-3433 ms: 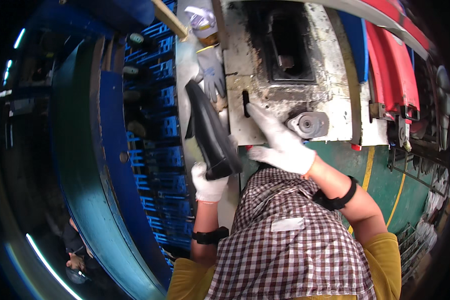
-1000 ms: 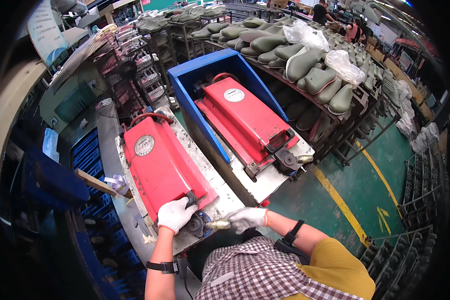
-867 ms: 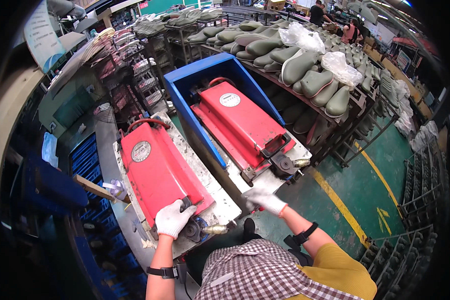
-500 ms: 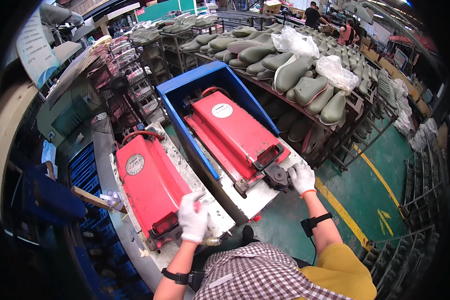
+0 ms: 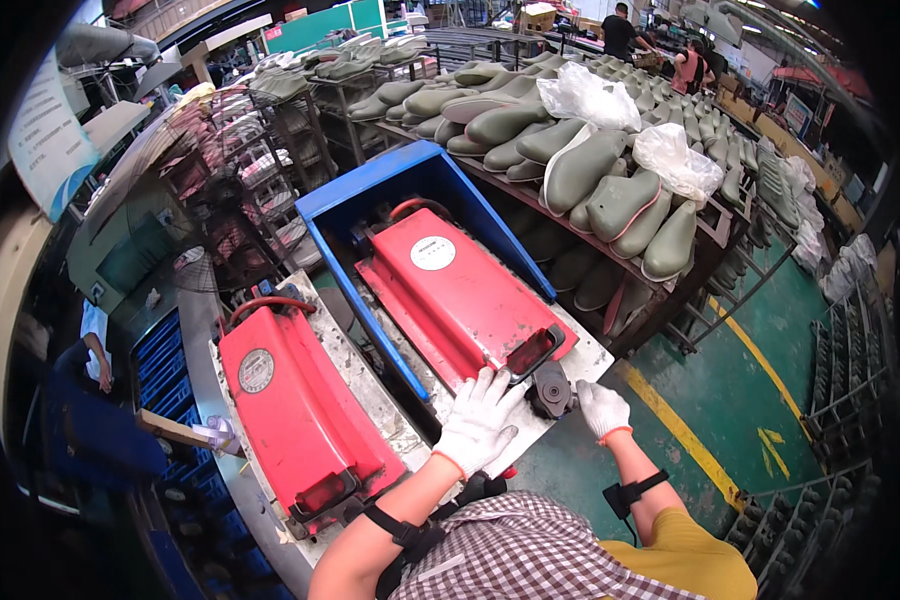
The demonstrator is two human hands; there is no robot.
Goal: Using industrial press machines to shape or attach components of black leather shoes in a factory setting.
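Two red metal machine covers lie side by side. The right red cover [image 5: 470,290] has a round white label, a black front handle [image 5: 533,352] and a dark round-faced latch [image 5: 550,392] at its near end. My right hand [image 5: 603,410], in a white knit glove, has its fingers curled at the latch's right side; the grip itself is partly hidden. Against the near left corner of that cover rests my gloved left hand [image 5: 478,422], flat with fingers spread. The left red cover [image 5: 300,390], down on its pale base, is untouched.
A blue hood [image 5: 370,178] walls in the right cover's back and sides. Racks of olive-green shoes or boots [image 5: 585,165] stand beyond. At the left are blue slatted crates [image 5: 165,365] and a fan guard [image 5: 215,140]. Yellow lines [image 5: 685,430] cross the green floor.
My left hand has moved right, from the left cover's near end to the right cover's front corner, its fingers spreading. My right hand stays by the latch. The view has shifted slightly.
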